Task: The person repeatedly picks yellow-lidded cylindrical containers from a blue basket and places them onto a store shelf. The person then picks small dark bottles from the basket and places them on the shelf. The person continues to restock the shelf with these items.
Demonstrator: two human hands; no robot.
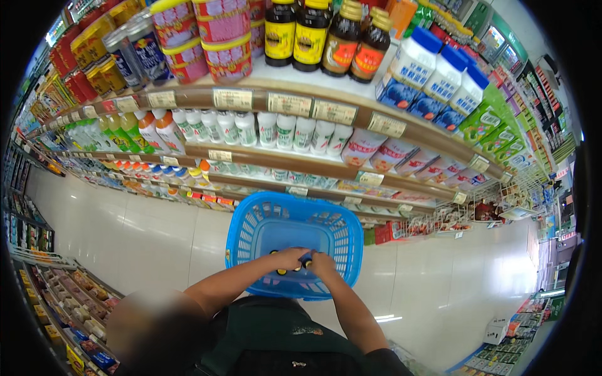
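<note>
My left hand (292, 258) and my right hand (323, 263) meet above a blue plastic shopping basket (236, 225). Both close around a small dark blue object (306, 259), mostly covered by the fingers; whether it is a handle grip of the basket or a separate item is unclear. Below my left hand, the yellow cap of a bottle (281, 271) shows inside the basket, partly hidden by my wrist. Slotted walls surround the basket's flat, pale blue bottom. I cannot tell whether the basket hangs or rests on something.
Shelving (197, 151) curves across in front, stocked with dark bottles (279, 35), pink tubs (227, 56), white bottles (245, 129) and blue-capped containers (414, 63). Wire baskets (447, 221) jut out at its right end. Pale floor tiles (155, 225) lie around, with packaged-goods shelves (70, 301) at lower left.
</note>
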